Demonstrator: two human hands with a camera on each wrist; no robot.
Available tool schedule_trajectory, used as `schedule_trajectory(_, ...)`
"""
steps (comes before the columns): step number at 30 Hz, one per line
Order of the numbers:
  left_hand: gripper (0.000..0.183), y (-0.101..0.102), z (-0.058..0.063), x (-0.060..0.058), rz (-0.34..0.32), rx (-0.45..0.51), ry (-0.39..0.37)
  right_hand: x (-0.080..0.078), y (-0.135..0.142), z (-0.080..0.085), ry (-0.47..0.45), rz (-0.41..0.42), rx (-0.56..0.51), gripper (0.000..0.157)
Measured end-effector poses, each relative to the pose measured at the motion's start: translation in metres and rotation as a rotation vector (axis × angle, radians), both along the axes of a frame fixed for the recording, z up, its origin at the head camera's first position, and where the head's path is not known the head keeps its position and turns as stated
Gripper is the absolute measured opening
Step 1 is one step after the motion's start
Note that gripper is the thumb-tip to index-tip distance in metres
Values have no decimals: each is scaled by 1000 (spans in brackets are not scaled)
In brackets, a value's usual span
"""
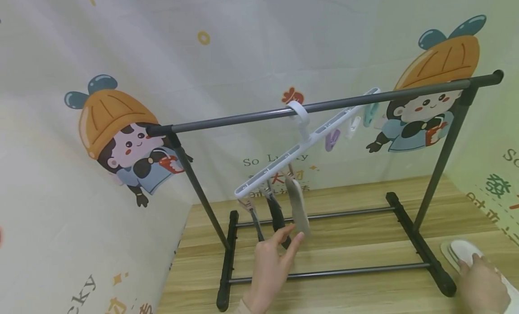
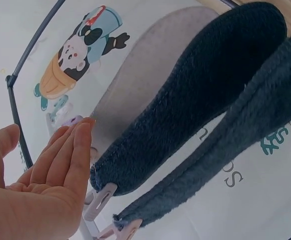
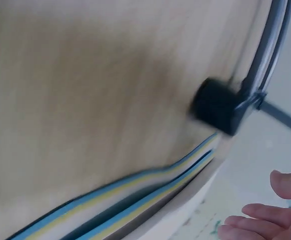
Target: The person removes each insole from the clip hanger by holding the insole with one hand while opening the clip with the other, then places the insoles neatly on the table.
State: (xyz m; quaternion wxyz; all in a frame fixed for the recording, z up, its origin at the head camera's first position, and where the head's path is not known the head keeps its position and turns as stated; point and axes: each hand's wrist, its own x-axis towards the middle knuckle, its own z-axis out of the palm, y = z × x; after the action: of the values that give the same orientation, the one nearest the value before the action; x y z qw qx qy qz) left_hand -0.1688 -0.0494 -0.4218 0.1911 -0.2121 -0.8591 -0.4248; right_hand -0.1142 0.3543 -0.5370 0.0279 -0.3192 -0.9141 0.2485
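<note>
Three insoles hang by clips from a white hanger (image 1: 269,169): a light grey one (image 2: 150,65), a dark navy fuzzy one (image 2: 195,95) and another navy one (image 2: 220,150) seen edge-on. My left hand (image 1: 270,264) is beside the lower part of the grey insole (image 1: 298,206), thumb apart from straight fingers. Whether its fingertips touch the grey insole cannot be told. At the lower right, my right hand (image 1: 483,282) is over a pile of insoles (image 1: 466,251) on the floor. In the right wrist view, the right hand (image 3: 270,215) has loosely extended fingers near the striped-edged insoles (image 3: 150,185).
The hanger hooks over the top bar (image 1: 243,120) of a black metal rack. Purple (image 1: 332,140), white (image 1: 353,127) and green (image 1: 370,114) clips hang from its far half. The rack's foot (image 1: 421,246) stands between the hanging insoles and the pile, on wood-patterned flooring (image 1: 344,246).
</note>
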Motion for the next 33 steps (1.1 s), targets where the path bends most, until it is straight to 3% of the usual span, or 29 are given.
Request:
schedule_trajectory(4,42,-1,3,-5,-6,14,28,-10,-15,4,135,101,29,46)
schedule_trajectory(8,40,-3,6,-10,1,4,65,-22,-28,8,209,180,68,45)
schedule_trajectory(12,40,-4,10,-13,11,3,89,-35,-44,14,274,205,84,44)
schedule_trajectory(18,39,-7,17,-15,4,16,96,-53,-77,17,462,261,181,39)
schedule_trajectory(21,38,-8,18,-16,0,23,116,-60,-94,19,494,302,205,39)
schedule_trajectory(29,37,-11,24,-23,4,23,119,-69,-142,21,428,452,166,42)
schedule_trajectory(33,38,-12,30,-25,9,9,108,-74,-161,22,477,483,201,45)
